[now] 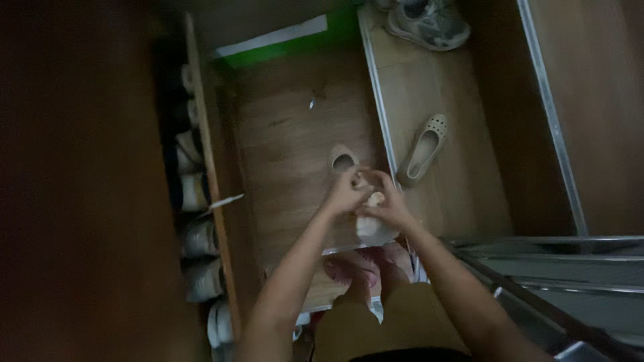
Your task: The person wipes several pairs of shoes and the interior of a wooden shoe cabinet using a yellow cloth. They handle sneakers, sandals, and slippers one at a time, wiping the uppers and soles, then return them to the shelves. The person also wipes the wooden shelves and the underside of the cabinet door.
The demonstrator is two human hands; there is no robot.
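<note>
Okay so your left hand [343,192] and right hand [384,204] are bunched together over the wooden floor [288,141], both clamped on a pale slip-on shoe [349,163]. The left grip is closed on the shoe near its opening, the right grip is wrapped on a whitish cloth [373,230] hanging under it. It's dim and a bit blurry, so I can't tell exactly how your fingers sit.

What I'd watch: the shoe is held up in the air by fingertips only, so if either grip loosens while you rub it, my guess is it drops straight onto your feet [355,268] below. The cloth dangles loose too and could slip out.

The shoe itself looks cream coloured, low and soft, with a dark open mouth facing up. Its partner, a perforated cream shoe [422,149], lies on the floor just right of your hands, past the metal door track [376,100]. Grey sneakers [429,23] sit far right, and a shoe rack [194,201] runs along the left.
</note>
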